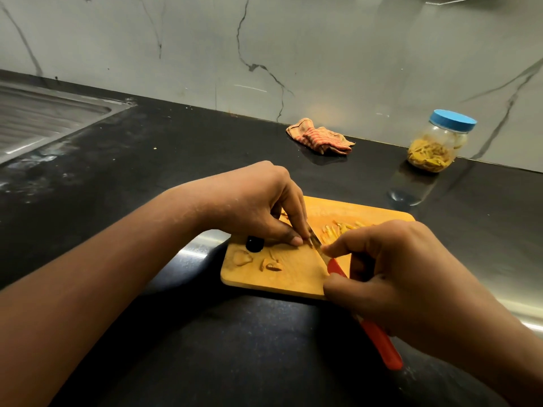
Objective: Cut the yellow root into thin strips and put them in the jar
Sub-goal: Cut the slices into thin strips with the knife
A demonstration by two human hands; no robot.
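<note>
A wooden cutting board (pixel 293 277) lies on the black counter. My left hand (pixel 258 201) pinches a small piece of yellow root against the board, and my fingertips hide most of that piece. My right hand (pixel 405 268) grips a red-handled knife (pixel 379 339), its blade (pixel 316 242) set right beside my left fingertips. Cut yellow strips (pixel 338 229) lie on the board behind the blade. A few root slices (pixel 264 261) sit near the board's front left. The jar (pixel 437 142), with a blue lid on, stands at the back right and holds yellow strips.
A striped orange cloth (pixel 320 136) lies crumpled by the marble wall. A steel sink drainboard (pixel 38 118) takes up the far left. The board has a dark round hole (pixel 254 244) near its left edge. A steel strip (pixel 523 315) runs along the counter's front edge.
</note>
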